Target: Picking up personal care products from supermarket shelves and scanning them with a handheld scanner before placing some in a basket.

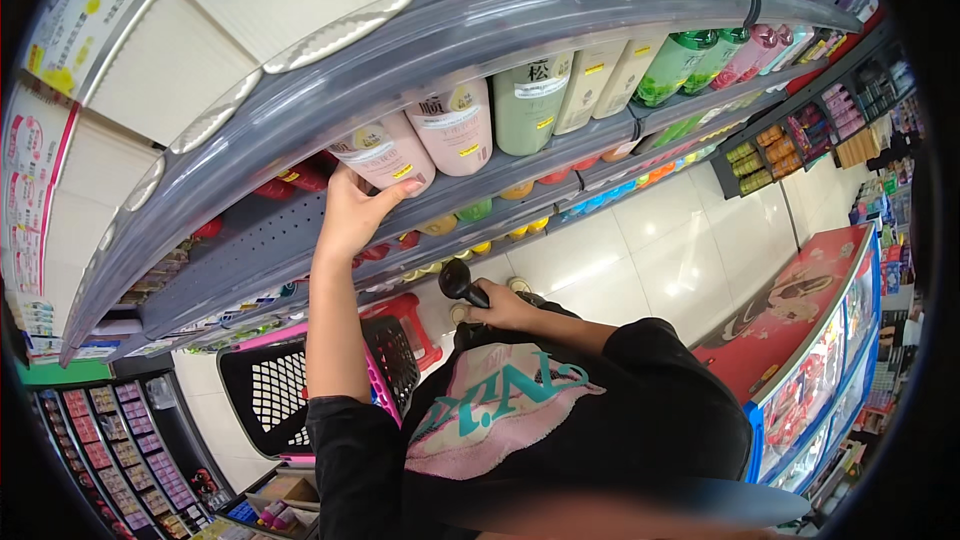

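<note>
My left hand reaches to a store shelf and grips a pale pink pump-style or shampoo-type bottle low down. The thumb lies across its front and the other fingers go around its far left side. A matching pink bottle stands just right of it, then a pale green bottle. The shelf lip above hides the tops of these bottles. Near my waist, my right hand holds a black handheld scanner by its handle, its rounded head towards the shelf.
Cream bottles and green bottles continue along the shelf. A black and pink shopping basket sits below my left arm, beside a red plastic stool. To the right stands a red-topped display case with blue edges.
</note>
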Action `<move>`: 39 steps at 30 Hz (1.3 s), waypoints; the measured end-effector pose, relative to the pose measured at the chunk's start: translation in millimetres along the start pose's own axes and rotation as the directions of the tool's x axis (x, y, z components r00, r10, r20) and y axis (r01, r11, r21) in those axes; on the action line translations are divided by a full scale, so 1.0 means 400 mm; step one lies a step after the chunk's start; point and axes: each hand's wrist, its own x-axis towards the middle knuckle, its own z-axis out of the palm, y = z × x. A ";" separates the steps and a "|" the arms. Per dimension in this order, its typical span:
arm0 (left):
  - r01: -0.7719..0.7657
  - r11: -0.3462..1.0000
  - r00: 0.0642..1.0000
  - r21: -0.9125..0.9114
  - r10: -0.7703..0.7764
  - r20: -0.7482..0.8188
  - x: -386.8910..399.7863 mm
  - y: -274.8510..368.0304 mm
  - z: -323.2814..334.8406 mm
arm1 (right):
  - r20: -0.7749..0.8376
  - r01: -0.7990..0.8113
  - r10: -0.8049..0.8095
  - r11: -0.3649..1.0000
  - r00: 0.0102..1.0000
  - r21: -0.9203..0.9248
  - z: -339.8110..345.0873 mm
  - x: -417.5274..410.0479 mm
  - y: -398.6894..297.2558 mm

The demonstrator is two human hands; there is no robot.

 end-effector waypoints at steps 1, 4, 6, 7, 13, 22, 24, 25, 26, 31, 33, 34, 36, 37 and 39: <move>0.027 0.999 1.000 0.022 -0.028 0.002 0.001 -0.001 -0.001 | -0.004 -0.002 0.002 1.000 1.000 -0.003 -0.001 -0.002 0.000; 0.056 0.997 0.998 0.047 -0.056 0.000 0.001 0.010 0.003 | -0.050 0.054 -0.055 0.998 0.997 -0.031 0.009 0.002 0.024; 0.038 0.998 0.999 0.048 -0.038 0.001 0.004 0.002 0.004 | -0.057 0.028 -0.027 1.000 0.998 0.005 0.008 -0.005 0.022; 0.023 0.999 1.000 0.044 -0.024 0.003 0.004 -0.003 0.004 | -0.064 -0.004 0.006 0.999 0.998 0.039 0.007 -0.009 0.018; 0.008 0.998 1.000 0.061 -0.007 -0.008 0.010 -0.018 0.000 | -0.078 -0.021 0.023 1.000 0.997 0.022 0.018 -0.007 0.035; -0.018 0.995 0.999 0.101 0.014 0.038 0.007 0.008 -0.001 | -0.077 -0.083 0.082 0.996 0.994 -0.011 0.033 -0.015 0.045; -0.067 0.992 0.998 0.110 0.066 0.011 0.006 -0.002 0.002 | -0.088 -0.083 0.082 0.997 0.993 -0.005 0.041 -0.021 0.035; -0.119 0.986 0.993 0.120 0.118 0.009 0.007 -0.009 0.004 | -0.119 -0.084 0.085 0.996 0.989 0.014 0.044 -0.023 0.033; -0.125 0.986 0.992 0.107 0.125 0.012 0.010 -0.014 0.003 | -0.107 -0.086 0.085 0.996 0.991 0.001 0.048 -0.022 0.038; -0.120 0.990 0.993 0.077 0.119 0.012 0.003 0.001 0.003 | -0.086 -0.080 0.081 0.997 0.993 0.016 0.063 -0.017 0.047; -0.157 0.983 0.987 0.094 0.158 -0.002 -0.003 0.000 0.004 | -0.083 -0.093 0.092 0.996 0.992 -0.001 0.071 -0.018 0.042; -0.178 0.981 0.984 0.073 0.180 -0.008 -0.003 -0.008 0.004 | -0.085 -0.103 0.102 0.995 0.991 -0.007 0.077 -0.018 0.040; -0.201 0.975 0.979 0.092 0.204 -0.027 -0.006 -0.020 0.001 | -0.077 -0.121 0.118 0.992 0.990 -0.029 0.090 -0.018 0.039; -0.222 0.968 0.973 0.118 0.227 -0.034 -0.009 -0.025 -0.003 | -0.075 -0.135 0.132 0.990 0.988 -0.039 0.096 -0.019 0.038; -0.158 0.974 0.987 0.164 0.162 -0.016 -0.026 -0.035 -0.005 | -0.066 -0.152 0.148 0.986 0.987 -0.067 0.102 -0.029 0.023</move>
